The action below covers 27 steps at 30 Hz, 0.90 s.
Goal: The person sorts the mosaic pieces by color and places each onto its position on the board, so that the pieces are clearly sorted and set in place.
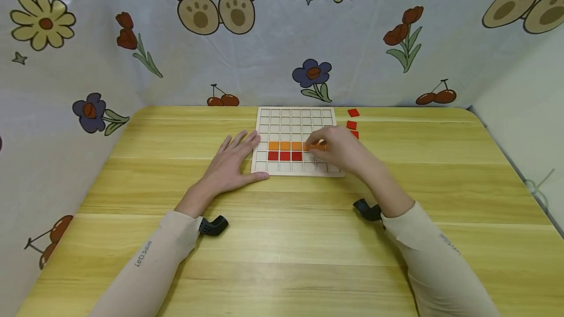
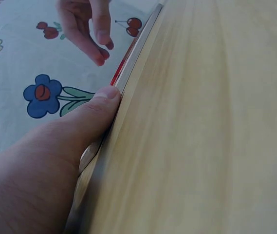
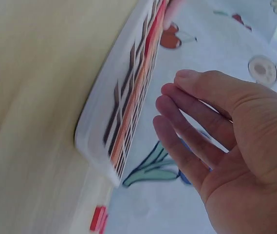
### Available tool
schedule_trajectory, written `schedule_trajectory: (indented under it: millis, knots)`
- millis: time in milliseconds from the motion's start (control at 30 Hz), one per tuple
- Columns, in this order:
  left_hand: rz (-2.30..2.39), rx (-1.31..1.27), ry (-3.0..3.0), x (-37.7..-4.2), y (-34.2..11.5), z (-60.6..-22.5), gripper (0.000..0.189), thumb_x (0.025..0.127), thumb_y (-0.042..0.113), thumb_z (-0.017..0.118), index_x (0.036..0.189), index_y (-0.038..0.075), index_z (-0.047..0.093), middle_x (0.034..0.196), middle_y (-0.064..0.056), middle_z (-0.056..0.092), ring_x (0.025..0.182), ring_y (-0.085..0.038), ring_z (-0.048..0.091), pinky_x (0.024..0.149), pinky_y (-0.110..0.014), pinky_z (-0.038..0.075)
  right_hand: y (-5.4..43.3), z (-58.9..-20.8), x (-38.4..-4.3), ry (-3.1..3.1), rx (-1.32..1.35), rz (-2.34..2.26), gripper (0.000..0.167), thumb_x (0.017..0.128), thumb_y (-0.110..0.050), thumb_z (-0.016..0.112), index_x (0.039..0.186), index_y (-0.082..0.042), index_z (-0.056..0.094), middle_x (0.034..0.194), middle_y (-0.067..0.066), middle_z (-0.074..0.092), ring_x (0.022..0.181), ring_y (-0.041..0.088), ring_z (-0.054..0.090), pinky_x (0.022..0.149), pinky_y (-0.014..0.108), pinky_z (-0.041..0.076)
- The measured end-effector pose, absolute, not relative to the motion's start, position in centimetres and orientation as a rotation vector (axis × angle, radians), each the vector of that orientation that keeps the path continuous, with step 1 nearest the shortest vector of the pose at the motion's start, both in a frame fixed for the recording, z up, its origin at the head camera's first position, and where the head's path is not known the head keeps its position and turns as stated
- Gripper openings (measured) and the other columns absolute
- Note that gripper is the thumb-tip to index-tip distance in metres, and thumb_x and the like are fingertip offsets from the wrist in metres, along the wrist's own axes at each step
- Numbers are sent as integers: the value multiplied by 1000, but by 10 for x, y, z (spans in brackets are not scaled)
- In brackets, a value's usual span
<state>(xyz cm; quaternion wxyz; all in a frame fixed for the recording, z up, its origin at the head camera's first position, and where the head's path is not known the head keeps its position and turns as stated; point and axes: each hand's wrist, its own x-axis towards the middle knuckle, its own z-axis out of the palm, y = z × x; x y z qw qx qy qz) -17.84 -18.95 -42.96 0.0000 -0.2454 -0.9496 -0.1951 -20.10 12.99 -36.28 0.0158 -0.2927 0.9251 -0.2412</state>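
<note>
A pale wooden grid board (image 1: 297,172) lies at the far middle of the table. A row of orange tiles (image 1: 285,146) fills part of it, with three red tiles (image 1: 285,156) in the row nearer me. My left hand (image 1: 230,164) rests at the board's left side, fingers spread and straight, the thumb along its near edge. Above the board's right half hovers my right hand (image 1: 337,148), its fingers loosely bent over the orange row. In the right wrist view, the right hand (image 3: 235,122) shows nothing between thumb and fingers. It hides several cells beneath it.
Loose red tiles (image 1: 351,125) lie on the table just right of the board; the nearest is partly hidden by the right hand. The wooden table (image 1: 282,238) ends at a patterned cloth (image 1: 273,62) behind the board. A black device sits at each wrist.
</note>
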Motion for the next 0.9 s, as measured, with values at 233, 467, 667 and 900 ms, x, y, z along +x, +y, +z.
schedule_trajectory:
  millis: [233,467,667,900]
  knots:
    - [-613,-759,-2972,-177,-191,-431,106,89,70,71,169,17,27,177,0,23,165,-28,12,134,-55,3,159,-368,-216,2921,-826,-831,14,93,-10,80,107,-6,81,104,8,80,99,26,73,92,47,63]
    - [-616,-754,-2972,-177,-191,-431,106,88,71,71,169,18,27,177,0,22,165,-28,12,134,-55,2,187,-372,-224,2967,-647,-876,18,94,-7,77,111,-5,81,110,14,78,105,33,70,96,52,59]
    - [-605,-755,-2978,-177,-191,-431,106,88,71,70,169,18,27,177,1,22,165,-27,11,134,-54,2,210,-376,-229,2970,-579,-918,21,94,-3,77,115,-1,79,116,18,77,111,35,70,98,55,61]
    - [-600,-761,-2982,-178,-190,-430,106,88,72,70,169,18,27,177,1,21,165,-27,11,135,-53,2,224,-378,-230,2937,-429,-890,24,93,-4,78,117,-1,78,120,22,75,115,39,69,101,56,59]
